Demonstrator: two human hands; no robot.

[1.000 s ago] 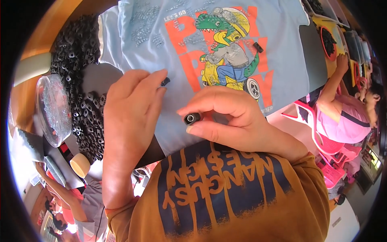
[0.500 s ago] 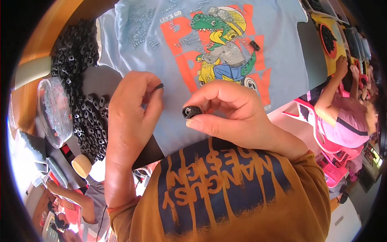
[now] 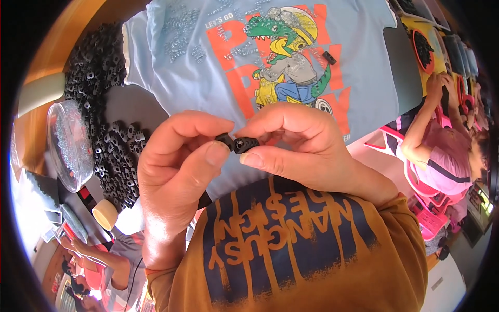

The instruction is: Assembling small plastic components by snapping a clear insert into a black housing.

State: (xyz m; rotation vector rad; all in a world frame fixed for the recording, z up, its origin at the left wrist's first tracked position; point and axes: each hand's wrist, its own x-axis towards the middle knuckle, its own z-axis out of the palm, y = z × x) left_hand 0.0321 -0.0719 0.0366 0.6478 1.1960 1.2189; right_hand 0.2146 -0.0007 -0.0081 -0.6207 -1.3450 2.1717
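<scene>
Between the thumb and fingers of my right hand (image 3: 291, 143) is a small black plastic cord lock body (image 3: 246, 144), its open end facing left with a metal spring end showing inside. My left hand (image 3: 182, 158) pinches a smaller black plastic piece (image 3: 225, 140), right up against that open end. I cannot tell whether the smaller piece has entered the body. Under both hands a light blue shirt with a dinosaur print (image 3: 364, 67) covers the work surface. Small metal springs (image 3: 182, 39) lie scattered over its upper part. One black cord lock (image 3: 328, 57) rests on the print's right side.
A heap of black plastic pieces (image 3: 117, 161) spreads along the left. Beside it a clear round tub (image 3: 70, 145) holds many springs. At right, a co-worker in pink (image 3: 442, 140) sits near a red bowl (image 3: 423, 49) of black parts. Another person's arm (image 3: 104, 257) shows at lower left.
My left hand has moved right and down, bringing its small black piece against the cord lock body. My right hand has stayed almost still. At right, the co-worker's hands have come together.
</scene>
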